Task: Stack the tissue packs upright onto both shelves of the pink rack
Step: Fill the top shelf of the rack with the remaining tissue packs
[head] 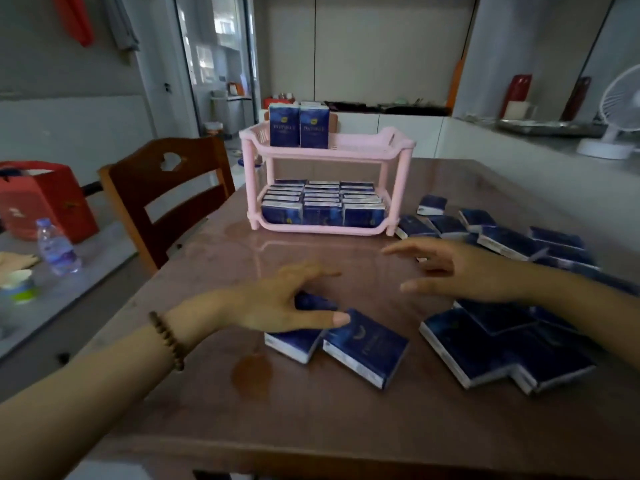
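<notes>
The pink rack (pixel 398 152) stands at the table's far middle. Its lower shelf is packed with several upright dark blue tissue packs (pixel 322 204). Two upright packs (pixel 299 126) stand at the left of the upper shelf. My left hand (pixel 277 303), fingers spread, hovers over two flat packs (pixel 367 344) near the table's centre, its thumb tip touching one. My right hand (pixel 457 268) is open, palm down, above the table with nothing in it. Several loose packs (pixel 491 348) lie flat under my right forearm, and more packs (pixel 502 237) lie to the right of the rack.
A wooden chair (pixel 166 199) stands at the table's left edge. Beyond it a low surface holds a red bag (pixel 48 199), a water bottle (pixel 57 247) and a cup (pixel 20 285). A white fan (pixel 620 112) sits on the counter at right.
</notes>
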The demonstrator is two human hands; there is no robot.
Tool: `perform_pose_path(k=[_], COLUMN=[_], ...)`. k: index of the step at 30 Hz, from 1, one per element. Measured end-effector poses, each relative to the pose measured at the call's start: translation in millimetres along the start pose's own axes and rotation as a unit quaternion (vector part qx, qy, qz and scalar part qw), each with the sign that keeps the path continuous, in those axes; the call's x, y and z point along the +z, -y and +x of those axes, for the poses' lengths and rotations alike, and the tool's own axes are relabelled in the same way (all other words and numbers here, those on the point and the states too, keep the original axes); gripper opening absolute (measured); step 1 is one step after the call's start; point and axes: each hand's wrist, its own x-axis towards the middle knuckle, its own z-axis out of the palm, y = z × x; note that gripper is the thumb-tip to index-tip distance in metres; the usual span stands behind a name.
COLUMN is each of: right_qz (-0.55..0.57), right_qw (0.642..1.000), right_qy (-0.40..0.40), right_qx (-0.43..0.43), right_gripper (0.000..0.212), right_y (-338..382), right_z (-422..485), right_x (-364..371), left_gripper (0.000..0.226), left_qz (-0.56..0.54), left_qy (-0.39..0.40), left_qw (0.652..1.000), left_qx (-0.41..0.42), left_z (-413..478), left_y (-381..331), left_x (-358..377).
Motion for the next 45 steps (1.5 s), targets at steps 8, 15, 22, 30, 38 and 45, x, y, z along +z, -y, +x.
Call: perform_pose_path(k=[8, 15, 22, 30, 38, 45], right_qz=[-0.023, -0.007, 0.084, 0.185, 0.198, 0.16], right_qw=[0.999, 0.989, 0.989, 0.982, 0.966, 0.947], right_qy=[0.034, 0.146, 0.118, -0.009, -0.129, -0.25], right_qx=[0.006, -0.011, -0.005, -0.045, -0.106, -0.124], right_gripper=[0.057, 0.064, 0.048, 0.034, 0.019, 0.017], right_y=[13, 28, 27, 28, 56, 69], right_z=[-12, -3, 1, 25, 70, 113], right_x=[36, 40, 42, 21, -49, -99], left_gripper=[0.046, 0.032, 0.032, 0.026, 0.031, 0.029], left_qz=[-0.102, -0.163, -0.154, -0.226, -0.152, -0.074], left_qy=[-0.067, -0.048, -0.12, -0.125, -0.223, -0.327], left_qw=[0.992, 0.985, 0.978, 0.964, 0.955, 0.934], left_qx=[0.001, 0.028, 0.076, 0.066, 0.126, 0.123], left_z=[-16, -29, -29, -17, 0, 22], left_y=[1, 14, 16, 14, -4, 3], left_x=[12, 9, 7, -38, -133, -197])
